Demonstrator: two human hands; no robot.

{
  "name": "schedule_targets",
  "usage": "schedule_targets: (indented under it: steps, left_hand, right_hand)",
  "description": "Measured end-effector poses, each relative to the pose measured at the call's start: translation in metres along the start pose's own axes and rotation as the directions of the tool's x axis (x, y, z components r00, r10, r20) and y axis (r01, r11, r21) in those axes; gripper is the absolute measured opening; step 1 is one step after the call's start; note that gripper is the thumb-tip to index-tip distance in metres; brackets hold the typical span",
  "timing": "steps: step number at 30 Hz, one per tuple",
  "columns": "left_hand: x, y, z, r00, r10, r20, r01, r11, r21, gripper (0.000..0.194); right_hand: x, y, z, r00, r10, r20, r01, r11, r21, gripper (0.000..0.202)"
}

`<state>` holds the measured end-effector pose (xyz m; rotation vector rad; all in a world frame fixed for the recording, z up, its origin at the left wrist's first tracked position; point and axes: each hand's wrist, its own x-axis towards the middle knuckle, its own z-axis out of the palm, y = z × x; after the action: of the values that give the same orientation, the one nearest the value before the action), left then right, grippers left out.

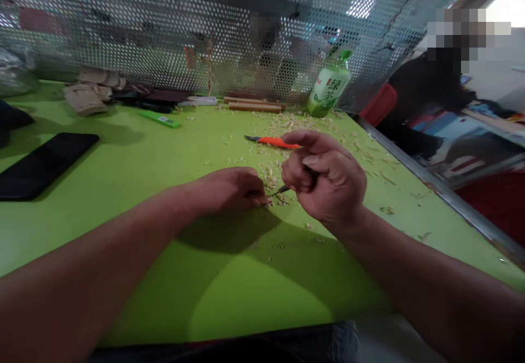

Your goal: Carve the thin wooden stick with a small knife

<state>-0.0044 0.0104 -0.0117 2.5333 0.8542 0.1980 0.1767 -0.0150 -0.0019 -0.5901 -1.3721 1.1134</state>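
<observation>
Well, in the head view, dead centre, the left hand (229,188) pinches a small pale piece (266,201) against the smooth green table (147,286); the right hand (332,185) is clenched round a slim dark tool (284,189). Loads of curly shavings (269,174) are off already, can't tell what's left. Ridged orange-handled knife (273,142) lies upper middle.

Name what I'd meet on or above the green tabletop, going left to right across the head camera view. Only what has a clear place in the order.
Black phone, slim bright green item, left hand, right hand gripping a thin tool.
</observation>
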Motion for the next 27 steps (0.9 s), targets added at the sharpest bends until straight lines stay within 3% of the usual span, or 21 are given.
schedule_targets:
  steps: [5,9,18,27]
  left_hand:
    - [0.002,-0.008,0.005,0.997,0.063,-0.040,-0.063,0.998,0.020,0.025]
    - [0.005,-0.010,0.009,0.996,0.079,-0.041,-0.078,0.996,0.034,0.023]
    - [0.005,-0.011,0.011,0.993,0.089,-0.073,-0.087,0.996,0.029,0.023]
    - [0.005,-0.004,0.009,0.999,0.022,-0.041,-0.021,0.999,0.028,0.029]
  right_hand:
    - [0.001,-0.009,0.007,0.989,-0.035,-0.141,0.041,0.999,0.036,0.014]
    - [-0.001,-0.017,0.012,0.992,0.001,-0.130,0.011,0.996,0.089,0.004]
    - [-0.005,-0.016,0.017,0.988,0.006,-0.154,0.014,0.991,0.130,0.009]
    - [-0.006,-0.015,0.017,0.983,-0.002,-0.186,0.026,0.991,0.128,0.010]
